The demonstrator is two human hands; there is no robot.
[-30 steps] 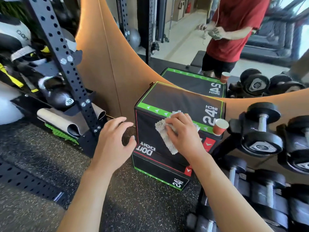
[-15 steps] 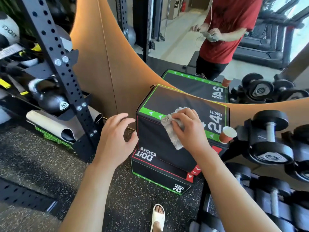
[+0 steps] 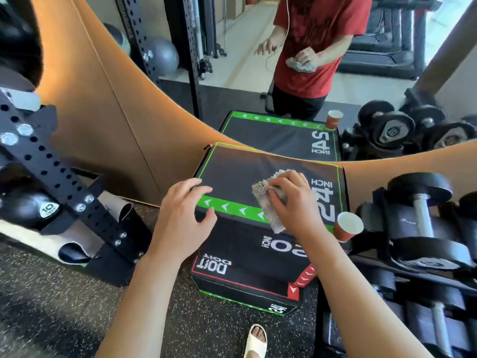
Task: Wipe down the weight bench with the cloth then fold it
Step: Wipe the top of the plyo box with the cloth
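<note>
Atop black box, grey cloth

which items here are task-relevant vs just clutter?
In play:
cloth, gripped by right hand
black padded box being wiped
left hand, fingertips on the box's near edge

Lying about:
paper cup at the box's right corner
dumbbells
kettlebell
rack upright

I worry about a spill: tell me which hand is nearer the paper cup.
Right. The right hand grips the cloth just left of the paper cup; the left hand sits at the box's far-left corner.
</note>
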